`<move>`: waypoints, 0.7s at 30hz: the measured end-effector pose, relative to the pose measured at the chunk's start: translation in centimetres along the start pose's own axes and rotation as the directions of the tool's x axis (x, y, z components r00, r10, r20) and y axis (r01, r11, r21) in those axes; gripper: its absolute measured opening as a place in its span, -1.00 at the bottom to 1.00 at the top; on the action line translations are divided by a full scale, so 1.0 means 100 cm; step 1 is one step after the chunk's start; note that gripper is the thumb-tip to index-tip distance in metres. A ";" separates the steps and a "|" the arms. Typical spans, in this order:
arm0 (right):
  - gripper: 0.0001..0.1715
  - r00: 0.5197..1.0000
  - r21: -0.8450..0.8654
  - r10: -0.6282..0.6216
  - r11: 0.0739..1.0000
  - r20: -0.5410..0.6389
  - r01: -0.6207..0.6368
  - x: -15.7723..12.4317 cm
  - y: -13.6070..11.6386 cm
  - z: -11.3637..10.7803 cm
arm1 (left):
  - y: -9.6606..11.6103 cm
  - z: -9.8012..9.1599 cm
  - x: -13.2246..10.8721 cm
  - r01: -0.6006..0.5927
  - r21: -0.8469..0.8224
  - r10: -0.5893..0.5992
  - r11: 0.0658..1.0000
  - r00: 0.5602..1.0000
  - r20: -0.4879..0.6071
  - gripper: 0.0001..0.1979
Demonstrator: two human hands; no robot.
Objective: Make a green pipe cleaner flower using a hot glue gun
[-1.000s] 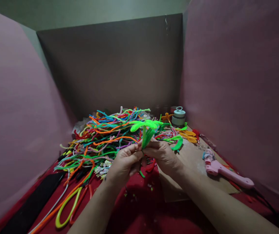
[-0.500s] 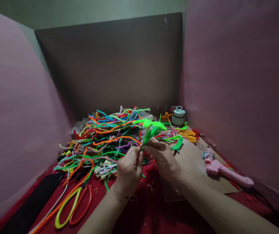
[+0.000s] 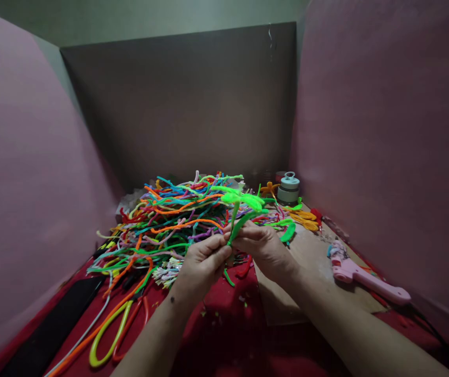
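Both hands meet at the middle of the view, pinching the stem of a bright green pipe-cleaner piece (image 3: 240, 207) whose looped leaves spread out above the fingers. My left hand (image 3: 203, 262) grips the lower stem with closed fingers. My right hand (image 3: 261, 246) is closed on the stem just above it. Behind the hands lies a big tangled pile of pipe cleaners (image 3: 169, 214) in many colours, on a red cloth (image 3: 224, 324).
A pink glue gun (image 3: 361, 275) lies on a brown board (image 3: 310, 256) at the right. Tape rolls (image 3: 288, 189) and yellow and orange pipe-cleaner shapes (image 3: 305, 219) sit at the back right. Scissors with yellow and red handles (image 3: 116, 330) lie front left. Pink and brown panels wall the space.
My left hand dropped and rose again along the stem, and the green piece turned and tilted slightly between the fingers. Nothing else has moved.
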State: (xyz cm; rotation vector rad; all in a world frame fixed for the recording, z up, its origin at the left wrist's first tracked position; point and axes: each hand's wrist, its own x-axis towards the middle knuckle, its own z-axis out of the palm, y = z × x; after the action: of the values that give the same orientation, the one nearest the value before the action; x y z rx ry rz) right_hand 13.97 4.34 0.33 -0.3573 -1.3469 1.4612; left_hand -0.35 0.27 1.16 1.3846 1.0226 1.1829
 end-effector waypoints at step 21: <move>-0.95 0.994 0.084 0.030 0.996 -0.100 -0.021 0.001 0.005 -0.001 | 0.003 0.006 -0.001 -0.215 0.413 0.244 0.885 0.970 -0.018 -0.84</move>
State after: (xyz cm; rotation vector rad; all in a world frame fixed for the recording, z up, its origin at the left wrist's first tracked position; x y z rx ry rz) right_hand 13.78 4.64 -0.12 -0.3910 -1.2006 1.4956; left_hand 0.19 0.09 1.40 1.8468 1.2301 1.2400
